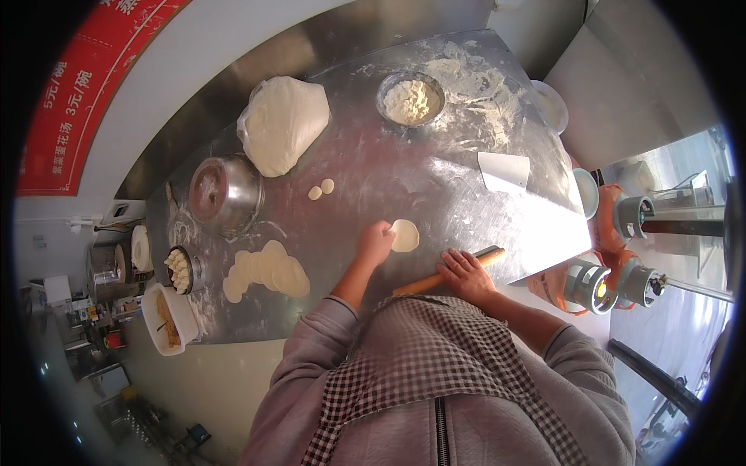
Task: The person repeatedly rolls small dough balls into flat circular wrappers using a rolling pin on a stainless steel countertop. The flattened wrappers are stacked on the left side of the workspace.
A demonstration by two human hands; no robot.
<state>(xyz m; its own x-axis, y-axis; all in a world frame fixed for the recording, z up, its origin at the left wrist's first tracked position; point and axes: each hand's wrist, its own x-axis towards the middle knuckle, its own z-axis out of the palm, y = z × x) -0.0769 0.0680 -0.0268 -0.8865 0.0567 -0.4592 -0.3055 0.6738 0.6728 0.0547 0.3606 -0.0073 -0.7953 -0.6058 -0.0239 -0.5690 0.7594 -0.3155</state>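
My left hand (pixel 374 241) pinches the left edge of a thin round dough wrapper (pixel 405 236), which lies against the steel worktop (pixel 361 192). Under the palm and fingers of my right hand (pixel 468 275) is a wooden rolling pin (pixel 421 285), slanting near the table's front edge. Two small flattened dough pieces (pixel 321 189) sit farther back, left of the wrapper. To the left, several rolled wrappers (pixel 268 269) overlap in a curved spread.
A plastic-covered dough mass (pixel 284 125), a steel pot (pixel 227 195) and a flour bowl (pixel 410 99) stand behind. A white scraper (pixel 505 172) lies right. Shaped dumplings fill a round container (pixel 180 270) beside a filling tub (pixel 170 319). Gas cylinders (pixel 588 285) stand beyond the right edge.
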